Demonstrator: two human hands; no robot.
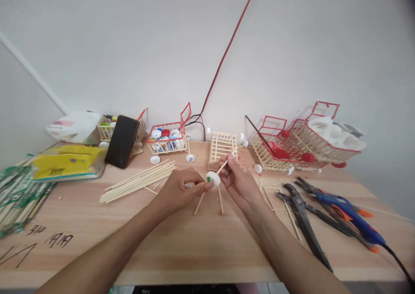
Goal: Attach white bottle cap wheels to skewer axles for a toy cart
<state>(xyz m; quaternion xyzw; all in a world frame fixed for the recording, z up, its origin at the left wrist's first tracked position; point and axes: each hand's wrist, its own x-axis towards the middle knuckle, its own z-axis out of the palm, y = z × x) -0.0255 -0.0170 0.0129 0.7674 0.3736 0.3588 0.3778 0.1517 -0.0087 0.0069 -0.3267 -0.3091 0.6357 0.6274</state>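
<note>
One white cap [215, 179] clamped in left grip [181, 186], stick [222, 167] in right grip [240, 180]; handwriting [36, 230]: "310", maybe "147/147".

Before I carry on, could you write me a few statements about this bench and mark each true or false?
1. The right hand holds a thin stick. True.
2. The left hand is on the phone. False: it is at a white cap on the near end of that stick.
3. The phone lies flat. False: it is propped up at a tilt.
4. The cart just left of the red cable has bottle caps in it. True.
5. The black pliers lie beside the yellow packet. False: they lie on the right side of the table, the packet on the left.
</note>
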